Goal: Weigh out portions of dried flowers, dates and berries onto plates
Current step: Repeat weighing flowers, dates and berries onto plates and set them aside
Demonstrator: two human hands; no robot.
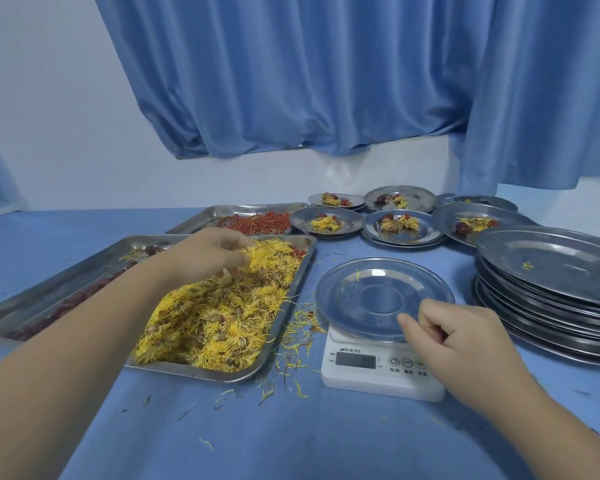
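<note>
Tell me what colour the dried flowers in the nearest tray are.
The dried flowers are bright yellow with brownish centres, seen best in the head view.

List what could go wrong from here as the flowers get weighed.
1. The right hand is at the rim of the plate on the scale; any contact would likely skew the reading.
2. The plate overhangs the scale, so a nudge may tip it.
3. The left hand pinches dried flowers; carrying them across could shed more petals onto the cloth.
</note>
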